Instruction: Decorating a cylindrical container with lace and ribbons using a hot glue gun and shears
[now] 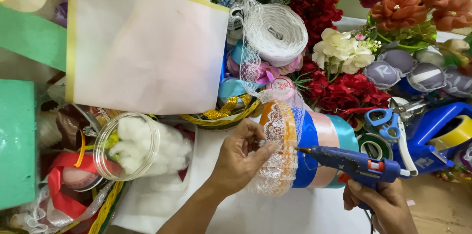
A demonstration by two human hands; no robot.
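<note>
The left hand [239, 157] is pinching white lace [280, 150] onto the ribbon-wrapped cylinder [319, 138]; the right hand [386, 204] is gripping the blue glue gun [356, 165]. Lace is looking partly attached, more remaining.

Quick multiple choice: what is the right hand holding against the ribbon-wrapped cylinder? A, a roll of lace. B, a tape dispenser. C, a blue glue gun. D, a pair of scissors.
C: the right hand grips a blue glue gun whose nozzle points at the white lace trim that the left hand pinches onto the ribbon-wrapped cylinder; the blue-handled scissors lie untouched beyond it.
</note>
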